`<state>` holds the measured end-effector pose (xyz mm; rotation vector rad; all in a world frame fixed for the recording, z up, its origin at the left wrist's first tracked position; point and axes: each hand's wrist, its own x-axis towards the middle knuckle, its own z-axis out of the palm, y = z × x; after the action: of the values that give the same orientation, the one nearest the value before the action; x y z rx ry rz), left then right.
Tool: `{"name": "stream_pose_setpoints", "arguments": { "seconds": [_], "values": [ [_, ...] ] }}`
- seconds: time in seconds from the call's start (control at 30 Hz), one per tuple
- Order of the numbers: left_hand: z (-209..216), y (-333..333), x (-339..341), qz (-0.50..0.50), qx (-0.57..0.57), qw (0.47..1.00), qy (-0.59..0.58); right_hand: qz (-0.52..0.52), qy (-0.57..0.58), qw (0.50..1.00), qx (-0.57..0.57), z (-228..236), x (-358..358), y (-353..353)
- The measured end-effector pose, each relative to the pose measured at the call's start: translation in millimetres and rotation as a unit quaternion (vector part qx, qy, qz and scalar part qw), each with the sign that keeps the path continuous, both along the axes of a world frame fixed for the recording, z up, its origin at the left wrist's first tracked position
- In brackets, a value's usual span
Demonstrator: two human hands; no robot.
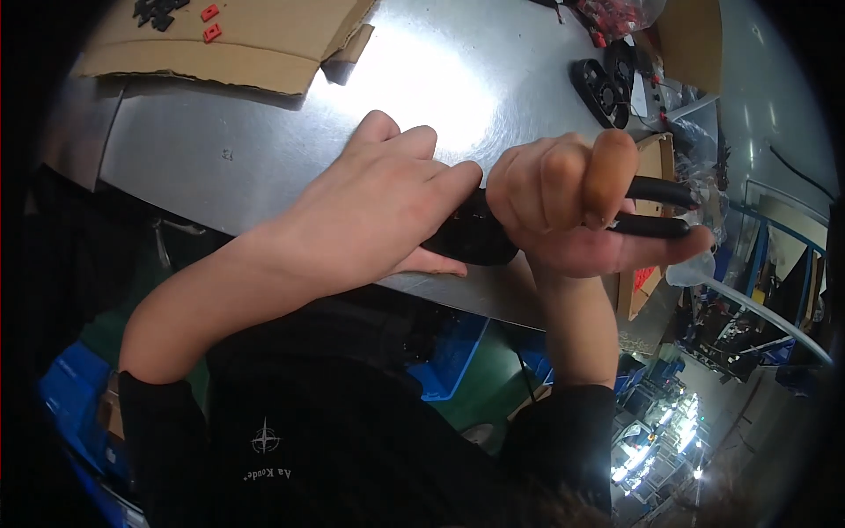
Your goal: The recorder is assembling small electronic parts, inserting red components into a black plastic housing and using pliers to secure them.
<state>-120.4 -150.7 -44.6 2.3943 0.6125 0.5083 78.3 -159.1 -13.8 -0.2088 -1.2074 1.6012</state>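
Note:
My left hand (378, 202) is closed on a black plastic part (475, 233) just above the near edge of the metal table. The part's outline is mostly covered by my fingers. Right beside it, my right hand (563, 189) is wrapped round a plier-like tool (658, 190) with two black handles. The handles stick out to the right, slightly apart, with my thumb along the lower one. The tool's jaws are hidden, so whether they touch the black part cannot be told.
A flattened cardboard sheet (202, 66) at the far left carries small red pieces (211, 33) and black pieces (158, 13). Black oval parts (600, 92) and a bag of red pieces (607, 22) lie at the far right. A cardboard box (647, 282) stands beyond my right wrist.

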Motion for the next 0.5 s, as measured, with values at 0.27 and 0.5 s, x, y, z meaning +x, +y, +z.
{"name": "stream_pose_setpoints", "arguments": {
  "seconds": [0.27, 0.5],
  "values": [
    [1, 2, -1, -0.018, -0.004, 1.000, 0.007, 0.156, 0.018, 0.988, 0.004, 2, 6, 24],
    [2, 5, 0, -0.031, -0.010, 0.999, -0.034, 0.187, 0.029, 0.982, -0.001, 3, -1, 22]
  ]
}}
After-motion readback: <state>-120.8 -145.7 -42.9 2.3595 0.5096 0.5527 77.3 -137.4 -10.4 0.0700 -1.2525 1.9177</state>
